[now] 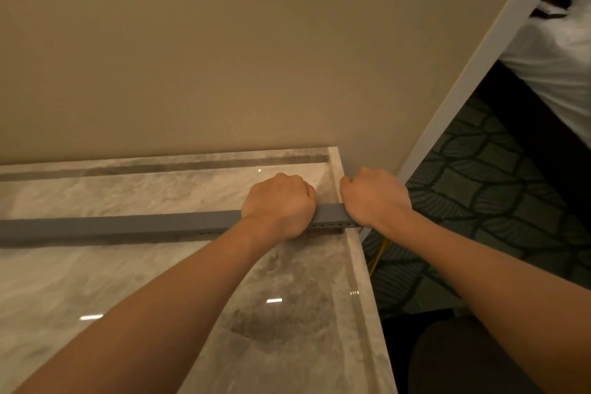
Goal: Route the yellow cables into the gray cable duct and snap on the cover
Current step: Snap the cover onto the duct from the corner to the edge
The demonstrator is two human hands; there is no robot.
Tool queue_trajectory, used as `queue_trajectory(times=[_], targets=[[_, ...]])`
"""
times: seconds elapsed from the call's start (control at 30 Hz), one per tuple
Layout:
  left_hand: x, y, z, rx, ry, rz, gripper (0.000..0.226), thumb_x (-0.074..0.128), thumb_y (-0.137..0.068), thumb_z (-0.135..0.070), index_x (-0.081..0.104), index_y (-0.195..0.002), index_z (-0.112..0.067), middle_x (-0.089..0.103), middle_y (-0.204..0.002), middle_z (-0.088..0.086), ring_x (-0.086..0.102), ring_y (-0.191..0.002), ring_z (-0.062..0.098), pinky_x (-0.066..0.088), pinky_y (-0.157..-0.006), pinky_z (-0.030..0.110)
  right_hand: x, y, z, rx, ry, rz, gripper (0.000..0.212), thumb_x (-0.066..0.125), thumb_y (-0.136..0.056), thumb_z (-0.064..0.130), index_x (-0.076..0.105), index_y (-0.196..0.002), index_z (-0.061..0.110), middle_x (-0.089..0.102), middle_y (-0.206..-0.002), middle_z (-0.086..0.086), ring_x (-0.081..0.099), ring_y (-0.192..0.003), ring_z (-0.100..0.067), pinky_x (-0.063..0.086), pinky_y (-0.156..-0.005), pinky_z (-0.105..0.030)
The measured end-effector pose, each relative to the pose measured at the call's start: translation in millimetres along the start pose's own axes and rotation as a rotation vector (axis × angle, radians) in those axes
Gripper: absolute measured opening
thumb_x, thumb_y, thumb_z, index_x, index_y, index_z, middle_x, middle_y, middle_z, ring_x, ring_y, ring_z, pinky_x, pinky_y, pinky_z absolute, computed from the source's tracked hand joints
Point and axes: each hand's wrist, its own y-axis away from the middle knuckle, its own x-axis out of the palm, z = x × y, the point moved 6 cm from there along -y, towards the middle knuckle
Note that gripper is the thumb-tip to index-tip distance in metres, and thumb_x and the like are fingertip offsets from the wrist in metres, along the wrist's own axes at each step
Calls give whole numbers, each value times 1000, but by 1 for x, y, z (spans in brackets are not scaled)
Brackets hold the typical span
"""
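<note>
Left hand [278, 205] & right hand [374, 198], fingers curled over gray cable duct [96, 234] end: I think better press cover [166, 220] evenly, w/o pinching yellow cables [379, 253].

Glossy marble tabletop [160, 281] runs up against a plain beige wall [224, 41]. White trim [479, 57] slants down the wall's right edge, dark leaf-patterned carpet [495, 195] beyond it, and rumpled white fabric [556, 51] at the top right corner.
</note>
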Motion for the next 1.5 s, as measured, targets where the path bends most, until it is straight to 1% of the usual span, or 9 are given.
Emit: queue_trajectory(times=[0.13,0.27,0.53,0.73,0.83,0.97,1.17,1.3,1.5], targets=[[-4,8,-6,45,-81,-71,33,30,-94,-12,27,-61,-16,36,-69,2,41,-70,23,32,-60,33,-7,10,14,-147,235,-40,26,28,-98,21,45,-81,9,52,-83,-7,58,-86,-29,38,-64,-32],[-3,16,-10,79,-155,-171,35,30,-93,-14,23,-59,-17,39,-70,1,40,-66,22,26,-55,31,-5,17,23,-334,395,-82,17,37,-95,15,52,-91,7,53,-85,-7,46,-70,-23,36,-56,-30],[-2,14,-10,101,-204,-209,32,29,-92,-12,27,-60,-15,35,-68,1,39,-68,23,28,-56,31,-1,7,12,-196,289,-89,30,30,-97,22,44,-73,10,46,-70,-2,59,-86,-29,37,-62,-33],[-3,15,-11,127,-296,-223,41,22,-98,-26,61,-106,-13,64,-89,10,55,-76,30,28,-56,31,-8,7,7,-73,208,-185,41,27,-95,34,42,-61,16,42,-62,1,37,-53,-16,22,-46,-24],[-5,20,-7,172,-206,-242,56,18,-99,-45,62,-82,-15,67,-85,8,60,-75,27,34,-61,32,-14,16,17,-181,343,-317,35,27,-95,31,49,-70,18,53,-69,0,47,-58,-20,25,-49,-25],[-3,41,15,428,-324,-189,54,19,-94,-59,48,-109,-16,64,-102,3,61,-87,25,33,-64,31,-23,35,34,-422,317,-554,42,33,-89,37,64,-75,13,66,-70,-7,59,-62,-26,45,-59,-32],[-14,56,84,532,-507,-278,43,27,-87,-48,47,-108,-17,65,-70,-2,59,-50,19,43,-45,28,9,52,59,-880,291,-354,47,40,-88,53,57,-114,18,63,-100,-1,58,-87,-18,49,-76,-32],[-16,61,113,573,-567,-338,42,30,-87,-42,44,-114,-12,65,-71,3,56,-50,23,47,-49,31,23,51,79,-1058,349,-372,66,77,-70,23,46,-128,19,59,-107,-2,57,-91,-19,50,-76,-30],[-27,49,140,449,-560,-413,30,33,-90,-38,46,-102,-14,64,-76,3,60,-62,25,49,-66,36,20,36,93,-1192,281,-521,53,76,-68,-2,60,-119,2,64,-105,-13,53,-94,-27,50,-77,-37]])
